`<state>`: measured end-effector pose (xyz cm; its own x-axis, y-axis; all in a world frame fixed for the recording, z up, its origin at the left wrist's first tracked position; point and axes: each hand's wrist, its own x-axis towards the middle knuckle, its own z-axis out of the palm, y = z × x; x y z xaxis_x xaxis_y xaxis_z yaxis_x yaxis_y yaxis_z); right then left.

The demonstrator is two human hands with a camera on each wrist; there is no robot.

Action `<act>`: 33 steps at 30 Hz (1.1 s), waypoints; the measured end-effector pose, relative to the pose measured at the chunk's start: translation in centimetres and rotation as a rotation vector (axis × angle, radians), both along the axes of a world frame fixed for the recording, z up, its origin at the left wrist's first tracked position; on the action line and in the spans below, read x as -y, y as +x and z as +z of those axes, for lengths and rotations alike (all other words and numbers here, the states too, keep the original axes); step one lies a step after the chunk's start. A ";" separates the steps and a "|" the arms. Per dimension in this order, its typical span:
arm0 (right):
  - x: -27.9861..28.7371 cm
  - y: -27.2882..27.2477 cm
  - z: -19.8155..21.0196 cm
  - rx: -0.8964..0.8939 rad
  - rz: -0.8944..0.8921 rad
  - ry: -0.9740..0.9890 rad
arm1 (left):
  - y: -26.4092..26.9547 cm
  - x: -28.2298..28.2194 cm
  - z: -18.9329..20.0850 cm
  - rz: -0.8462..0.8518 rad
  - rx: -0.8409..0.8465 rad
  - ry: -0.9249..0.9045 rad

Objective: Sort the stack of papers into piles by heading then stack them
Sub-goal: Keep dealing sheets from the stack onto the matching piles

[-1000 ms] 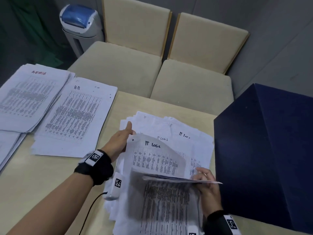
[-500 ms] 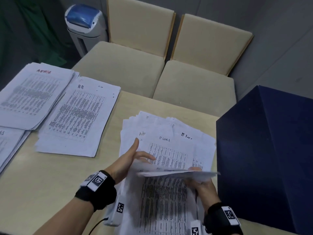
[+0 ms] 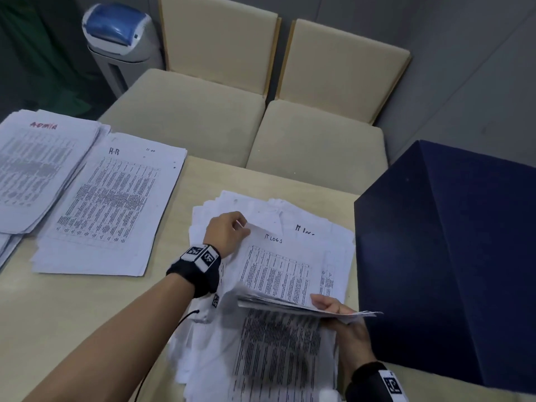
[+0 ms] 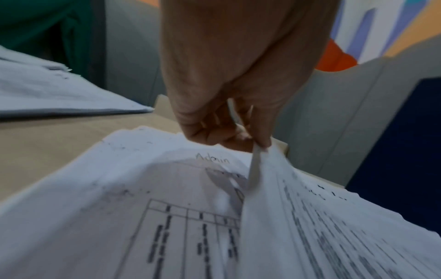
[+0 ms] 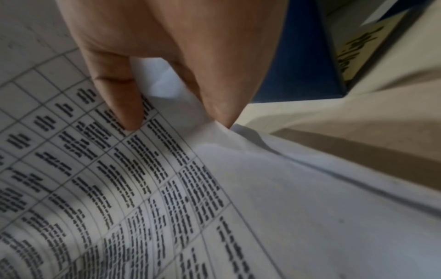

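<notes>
Left hand: the left hand (image 3: 229, 233) was pinching the top-left corner of the IT LOGS sheet (image 3: 278, 274), thumb and fingers closed on the paper; the left wrist view showed that corner lifted off the page below.
Under the lift: a sheet headed Admin (image 4: 143, 188) lay exposed beneath the raised corner.
Right hand: the right hand (image 3: 345, 323) was clamped on a bundle (image 3: 293, 307) of sheets, thumb on top, the other fingers hidden below, holding it clear of the pile; the right wrist view showed the thumb (image 5: 119, 102) pressed on a printed table.
Loose pile: the unsorted pile (image 3: 261, 358) sprawled along the desk's (image 3: 72, 314) right side, from the near edge toward the far edge, its sheets fanned and uneven.
Peeking out: another sheet headed IT (image 3: 319, 227) showed at the far end of that pile; the rest of its heading could not be read.
HR pile: the HR pile (image 3: 116, 204) sat at the far edge, left of the loose pile and well apart from it.
ADMIN pile: the ADMIN pile (image 3: 37, 166), headed in red, lay at the far-left corner, its edge overlapping the HR pile.
Off to the right: a blue box (image 3: 452, 256) stood just beside the loose pile.
Beyond the desk: two chairs (image 3: 261, 111) faced the far edge.
</notes>
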<state>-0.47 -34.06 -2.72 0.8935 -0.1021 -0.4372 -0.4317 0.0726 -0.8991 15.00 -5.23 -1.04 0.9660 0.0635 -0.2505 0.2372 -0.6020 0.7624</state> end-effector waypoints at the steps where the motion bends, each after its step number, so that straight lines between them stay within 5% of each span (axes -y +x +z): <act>1: 0.2 0.2 -0.2 -0.001 0.001 -0.005 | -0.5 -0.2 0.3 -0.009 0.061 -0.057; 9: -1.2 1.0 0.1 -0.119 -0.134 -0.124 | -4.8 -2.1 4.3 -0.011 0.128 -0.563; 15: -2.2 1.8 0.8 -0.099 -0.088 -0.104 | -4.4 -2.7 4.9 -0.119 0.294 -0.204; 18: -2.4 1.9 1.5 -0.079 -0.041 -0.070 | -4.1 -2.7 5.3 -0.111 0.296 -0.172; 25: -1.9 2.7 1.3 -0.064 -0.073 -0.057 | -4.9 -2.4 7.4 -0.226 -0.072 -0.775; 33: -1.2 1.8 0.9 -0.022 -0.174 -0.054 | -4.0 -4.6 2.8 0.291 0.050 -0.629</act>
<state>1.35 -32.81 -1.79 0.8507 -0.2782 -0.4460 -0.4361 0.1001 -0.8943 11.04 -0.65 1.75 0.9432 0.1786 -0.2800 0.2772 0.0407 0.9599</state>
